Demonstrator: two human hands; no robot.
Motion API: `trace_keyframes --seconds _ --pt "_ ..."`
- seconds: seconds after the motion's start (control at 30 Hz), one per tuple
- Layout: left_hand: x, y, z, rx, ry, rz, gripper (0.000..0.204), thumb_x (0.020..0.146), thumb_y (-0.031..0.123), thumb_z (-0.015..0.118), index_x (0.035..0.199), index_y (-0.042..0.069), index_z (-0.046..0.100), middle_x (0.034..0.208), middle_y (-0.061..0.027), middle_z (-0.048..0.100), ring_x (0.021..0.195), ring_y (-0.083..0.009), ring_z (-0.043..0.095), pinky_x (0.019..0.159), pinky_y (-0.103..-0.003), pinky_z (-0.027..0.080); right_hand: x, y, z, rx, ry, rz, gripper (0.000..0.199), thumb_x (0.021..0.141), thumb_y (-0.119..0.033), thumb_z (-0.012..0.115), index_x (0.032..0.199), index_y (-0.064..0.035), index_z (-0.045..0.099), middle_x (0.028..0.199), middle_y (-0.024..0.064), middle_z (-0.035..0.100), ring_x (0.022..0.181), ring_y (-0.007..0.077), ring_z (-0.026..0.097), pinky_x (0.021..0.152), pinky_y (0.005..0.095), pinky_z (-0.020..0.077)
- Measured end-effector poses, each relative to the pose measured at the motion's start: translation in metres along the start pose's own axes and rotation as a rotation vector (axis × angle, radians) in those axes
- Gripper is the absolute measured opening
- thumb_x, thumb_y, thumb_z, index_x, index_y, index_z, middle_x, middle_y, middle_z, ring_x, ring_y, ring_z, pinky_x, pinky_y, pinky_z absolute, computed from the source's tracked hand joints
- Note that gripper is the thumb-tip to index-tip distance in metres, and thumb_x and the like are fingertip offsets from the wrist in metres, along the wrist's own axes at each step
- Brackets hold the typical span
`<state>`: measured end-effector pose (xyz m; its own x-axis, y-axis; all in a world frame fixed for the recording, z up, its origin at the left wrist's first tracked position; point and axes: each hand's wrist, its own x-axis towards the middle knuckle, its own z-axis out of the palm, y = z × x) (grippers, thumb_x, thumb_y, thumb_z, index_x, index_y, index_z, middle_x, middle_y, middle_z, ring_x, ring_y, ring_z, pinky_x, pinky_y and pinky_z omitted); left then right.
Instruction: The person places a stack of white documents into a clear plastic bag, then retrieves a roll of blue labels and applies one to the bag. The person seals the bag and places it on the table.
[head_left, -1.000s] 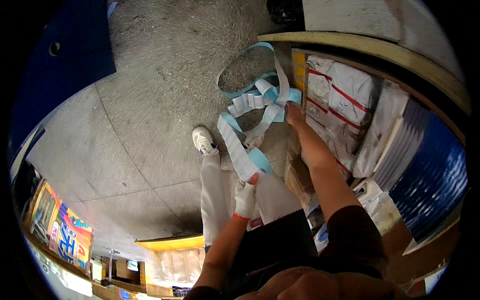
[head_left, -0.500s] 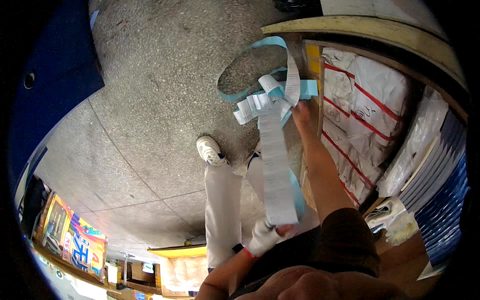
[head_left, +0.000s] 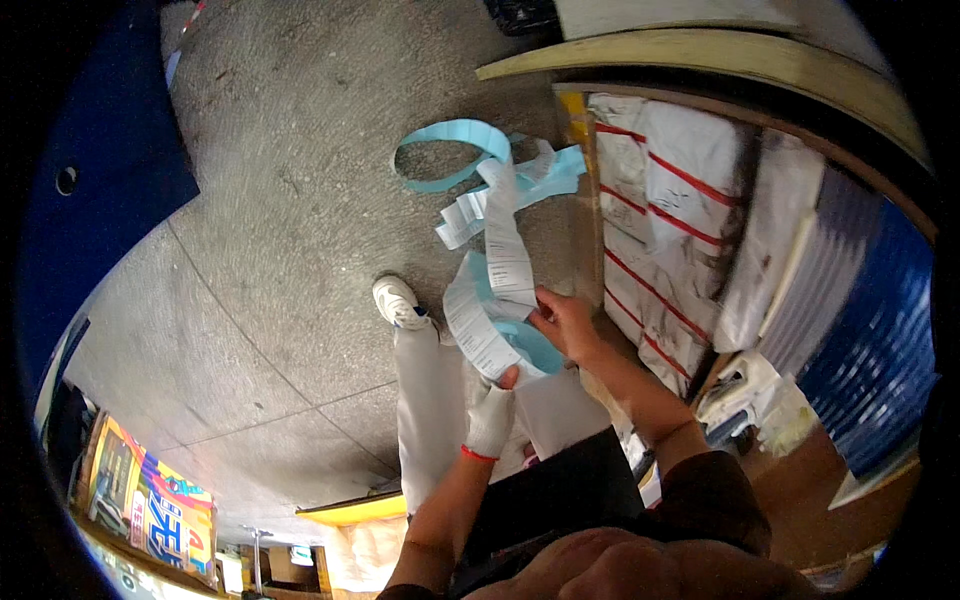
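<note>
A long strip of printed labels (head_left: pixel 478 335), white on its face and light blue on its back, runs between my two hands in loose loops. My left hand (head_left: pixel 491 418), in a white fingerless-looking glove, pinches the lower loop above my lap. Higher and to the right, my bare right hand (head_left: pixel 563 322) grips the strip's edge between thumb and fingers. From there the strip runs on down to a tangled pile of labels (head_left: pixel 545 178) on the floor, with one wide blue loop at its left.
White packages with red tape (head_left: pixel 690 185) fill a shelf at my right. Beyond them stand wrapped stacks and blue sheets (head_left: pixel 850 340). A dark blue panel (head_left: pixel 110 150) lies at far left; a colourful printed box (head_left: pixel 150 500) sits lower left. My shoe (head_left: pixel 398 300) is on the speckled floor.
My right hand has come back from the pile toward my lap. My left hand has moved forward, and the strip between them has folded from a long straight length into loops.
</note>
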<state>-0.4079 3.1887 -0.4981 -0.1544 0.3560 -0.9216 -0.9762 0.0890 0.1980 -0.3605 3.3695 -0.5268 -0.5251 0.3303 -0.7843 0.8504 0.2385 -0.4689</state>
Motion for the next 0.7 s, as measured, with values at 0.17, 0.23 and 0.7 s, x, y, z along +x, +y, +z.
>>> trace_keyframes --seconds 0.17,0.23,0.7 --pt "-0.029 0.005 -0.006 0.066 -0.015 -0.042 0.033 0.085 0.015 0.059 0.114 0.002 0.05 0.101 -0.0026 0.057 0.087 -0.0119 0.054 0.074 -0.023 0.043 -0.032 0.018 0.055 0.41 0.62 -0.021 0.039 0.081 -0.009 0.057 0.117 -0.0023 0.047 0.091 0.0171 0.059 0.076 0.0246 0.058 0.068 0.0332 0.0453" --pt "-0.058 0.015 -0.006 -0.244 -0.053 -0.081 0.043 0.082 0.011 0.062 0.12 -0.001 0.047 0.112 -0.0089 0.054 0.1 -0.0209 0.053 0.085 -0.034 0.045 -0.054 -0.015 0.024 0.418 0.469 0.151 0.038 0.083 -0.012 0.055 0.118 -0.0009 0.047 0.096 0.02 0.059 0.085 0.0301 0.058 0.075 0.0342 0.0454" --pt "-0.216 0.186 0.069 0.174 -0.441 0.031 0.062 0.086 0.044 0.051 0.131 0.005 0.035 0.126 -0.0161 0.046 0.111 -0.0336 0.048 0.091 -0.048 0.041 -0.175 -0.081 -0.082 0.067 0.473 0.098 0.036 0.081 -0.023 0.054 0.114 -0.0088 0.055 0.1 0.0192 0.06 0.092 0.0363 0.057 0.077 0.0463 0.0462"
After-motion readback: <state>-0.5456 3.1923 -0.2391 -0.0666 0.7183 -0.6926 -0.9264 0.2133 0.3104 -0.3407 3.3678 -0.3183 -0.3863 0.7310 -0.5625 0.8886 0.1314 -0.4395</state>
